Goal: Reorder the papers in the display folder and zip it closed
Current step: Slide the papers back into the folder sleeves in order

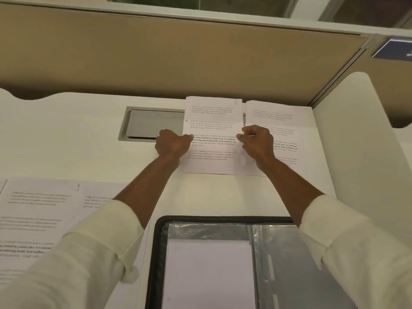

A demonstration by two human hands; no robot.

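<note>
Left hand [172, 144] and right hand [256, 141] pinch a thin printed sheet [211, 121] by its sides; fingers curled. Glossy folder [161, 253] lies at six o'clock.

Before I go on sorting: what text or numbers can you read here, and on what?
"5": handwritten, top right corner of the held sheet.
"Defined by a slower pace, it is centered": bold print, held sheet.
"strong community bonds, local traditions, and": bold print below it.
"3": handwritten, top right of the left sheet.
Remaining print, right sheet, blue sign: too blurred to read.
</note>
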